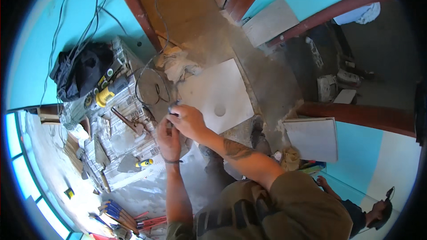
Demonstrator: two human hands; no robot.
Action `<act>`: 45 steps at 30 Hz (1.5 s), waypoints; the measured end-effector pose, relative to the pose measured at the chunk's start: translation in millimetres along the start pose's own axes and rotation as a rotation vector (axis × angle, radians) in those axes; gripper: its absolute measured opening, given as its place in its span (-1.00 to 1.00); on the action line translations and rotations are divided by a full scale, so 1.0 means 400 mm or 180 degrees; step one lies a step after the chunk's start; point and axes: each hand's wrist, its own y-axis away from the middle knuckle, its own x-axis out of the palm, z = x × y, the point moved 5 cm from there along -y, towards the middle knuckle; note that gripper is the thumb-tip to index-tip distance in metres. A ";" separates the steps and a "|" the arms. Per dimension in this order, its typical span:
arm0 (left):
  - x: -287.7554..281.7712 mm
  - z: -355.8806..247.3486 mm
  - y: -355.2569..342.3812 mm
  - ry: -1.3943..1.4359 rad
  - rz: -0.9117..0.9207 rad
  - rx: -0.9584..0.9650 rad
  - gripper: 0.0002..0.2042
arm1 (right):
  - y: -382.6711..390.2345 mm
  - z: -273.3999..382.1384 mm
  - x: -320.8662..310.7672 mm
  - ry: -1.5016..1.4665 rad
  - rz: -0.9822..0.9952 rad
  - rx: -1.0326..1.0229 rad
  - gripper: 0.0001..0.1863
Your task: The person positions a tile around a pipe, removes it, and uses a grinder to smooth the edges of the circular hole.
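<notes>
My right hand (pixel 190 122) is closed on a small dark object (pixel 174 106) at the centre of the view. Just below it, my left hand (pixel 169 140) has its fingers curled; what they hold is hidden. Beside my hands lies a white square tile (pixel 213 84) with a round hole or mark near its lower part. A loop of black cable (pixel 156 90) is above my left hand. To the left, a yellow-and-black power tool (pixel 106 94), a rusty metal tool (pixel 132 123) and a yellow-handled trowel (pixel 143 162) lie on a paper-covered surface.
A black bag (pixel 80 69) and hanging cables are at the upper left, with mallets or hammers (pixel 118 215) below left. A white panel (pixel 311 138) leans at the right, near red door frames (pixel 356 116). Another person (pixel 373 213) is at the lower right.
</notes>
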 end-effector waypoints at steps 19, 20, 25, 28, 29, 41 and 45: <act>0.532 -0.740 -0.269 -0.0701 -0.0950 0.0634 -0.87 | -0.657 -0.486 -0.976 -0.1219 0.1573 -0.0092 -0.47; 0.576 -0.790 -0.287 -0.0455 -0.0904 0.0526 -0.88 | -0.701 -0.472 -1.026 -0.1443 0.1667 -0.0333 -0.48; 0.680 -1.052 -0.302 0.0022 -0.1179 0.0463 -0.91 | -0.849 -0.280 -1.306 -0.1417 0.2010 -0.1457 -0.73; 0.691 -1.189 -0.245 0.0274 -0.1398 0.0725 -0.90 | -0.861 -0.165 -1.445 -0.2077 0.2073 -0.2010 -0.86; 0.696 -1.223 -0.240 0.0385 -0.1584 0.0676 -0.89 | -0.874 -0.151 -1.468 -0.2067 0.1902 -0.2147 -0.87; 0.661 -1.363 0.014 0.1611 -0.2408 0.2489 -0.82 | -0.700 0.164 -1.546 -0.2604 0.2353 -0.2926 -0.66; 0.611 -1.355 0.152 0.1273 -0.2729 0.2159 -0.79 | -0.662 0.162 -1.483 -0.2876 0.2918 -0.2823 -0.48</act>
